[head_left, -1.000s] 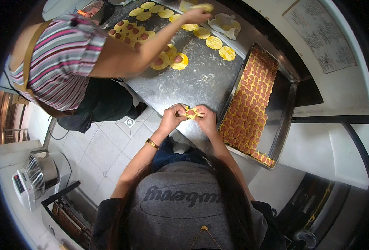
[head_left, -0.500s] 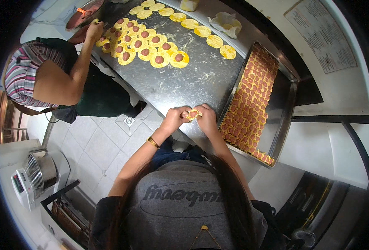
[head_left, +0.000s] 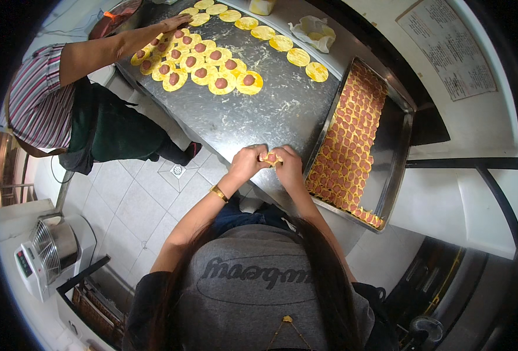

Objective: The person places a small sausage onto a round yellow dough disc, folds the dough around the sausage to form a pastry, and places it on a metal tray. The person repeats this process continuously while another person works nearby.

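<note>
Between the left hand [head_left: 248, 162] and the right hand [head_left: 289, 166], a small yellow piece [head_left: 272, 158] is pinched, left of the tray [head_left: 392, 140].
Well left of the tray, yellow rounds [head_left: 250, 89] topped with pink-brown balls [head_left: 221, 83] are spread on the surface [head_left: 229, 120]. Nearer the tray, the small yellow piece is gripped in both hands; part of it is hidden, so its long way cannot be told. The right hand is placed nearest the tray. The tray's long side is pointed forward, with packed pieces [head_left: 349, 140] on its left and a bare strip on its right.
</note>
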The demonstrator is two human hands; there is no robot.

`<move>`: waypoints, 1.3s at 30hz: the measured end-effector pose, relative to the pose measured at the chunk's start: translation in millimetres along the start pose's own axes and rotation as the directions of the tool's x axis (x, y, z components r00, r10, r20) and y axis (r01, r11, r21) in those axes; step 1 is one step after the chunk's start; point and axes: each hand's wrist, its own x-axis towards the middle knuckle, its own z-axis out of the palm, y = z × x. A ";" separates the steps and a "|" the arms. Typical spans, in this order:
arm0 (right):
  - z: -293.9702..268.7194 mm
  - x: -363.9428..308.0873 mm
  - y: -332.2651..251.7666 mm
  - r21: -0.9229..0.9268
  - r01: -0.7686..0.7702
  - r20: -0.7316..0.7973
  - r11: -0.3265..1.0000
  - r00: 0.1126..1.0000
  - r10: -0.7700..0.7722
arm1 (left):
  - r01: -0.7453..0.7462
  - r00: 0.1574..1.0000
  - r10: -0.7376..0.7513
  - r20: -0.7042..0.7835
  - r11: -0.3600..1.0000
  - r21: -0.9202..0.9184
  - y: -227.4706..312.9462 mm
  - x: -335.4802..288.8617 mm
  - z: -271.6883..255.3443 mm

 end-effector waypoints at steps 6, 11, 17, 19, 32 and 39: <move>-3.0 0.3 -4.0 -0.028 -0.068 -0.073 0.997 0.995 0.066 | -0.047 0.998 0.039 -0.058 0.988 -0.144 -1.0 -0.1 -3.0; 2.1 4.0 2.7 0.012 0.012 -0.016 1.000 1.000 -0.012 | -0.061 0.998 0.056 -0.041 0.989 -0.136 -5.8 2.5 1.0; 2.9 1.0 1.8 -0.070 -0.002 -0.026 0.998 1.000 0.000 | -0.045 0.999 0.048 0.010 0.981 -0.189 -7.5 2.4 -0.1; 2.4 3.4 -1.8 -0.036 -0.021 0.013 0.999 1.000 0.021 | -0.071 0.997 0.072 0.005 0.986 -0.151 -6.7 4.2 0.1; 0.8 4.9 5.6 0.075 -0.020 0.007 0.997 1.000 0.020 | -0.091 0.996 0.090 0.021 0.996 0.026 0.3 7.5 -3.2; -2.5 6.1 8.0 0.016 0.009 -0.008 1.000 1.000 -0.009 | -0.117 0.993 0.118 -0.030 0.993 0.020 -4.5 9.5 -3.3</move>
